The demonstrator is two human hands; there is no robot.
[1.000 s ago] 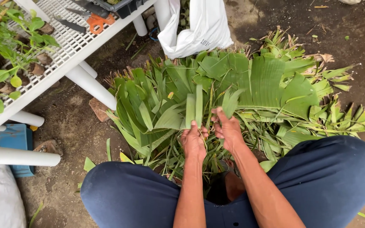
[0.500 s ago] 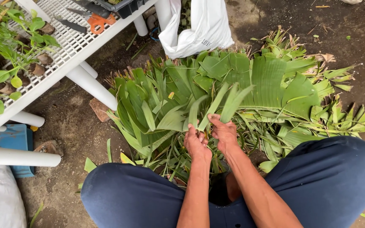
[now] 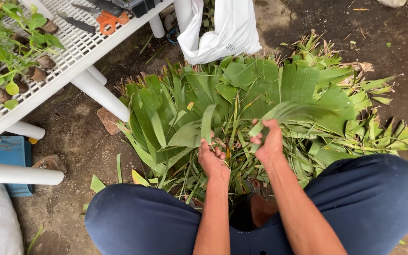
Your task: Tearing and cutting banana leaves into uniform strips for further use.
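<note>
Leaf strips are being sorted out of a fan-shaped heap of green leaves (image 3: pixel 260 94) that is spread on the dirt ground (image 3: pixel 76 137) in front of the squatting person's knees. One long strip (image 3: pixel 289 113) is held by the right hand (image 3: pixel 267 141), whose fingers are curled around the strip's near end, while the blade sweeps off to the right and is blurred. A narrower strip (image 3: pixel 207 123) stands upright just above the left hand (image 3: pixel 212 158), which lies palm up with the fingers loosely bent; it cannot be told whether this strip is pinched or merely touched. For the step to be done well, each strip is best gripped close to its base, where the tissue looks stiffest, and drawn along its own length so that it is not torn across the grain. The two strips should be kept apart so that they do not tangle, and the heap should be steadied by the free fingers so that neighbouring leaves are not dragged out with them. A white mesh bench (image 3: pixel 72 52) with potted seedlings (image 3: pixel 5 61), orange-handled shears (image 3: pixel 112 20) and a knife (image 3: pixel 79 23) is seen to the upper left, and a white sack (image 3: pixel 227 33) hangs behind the heap.
</note>
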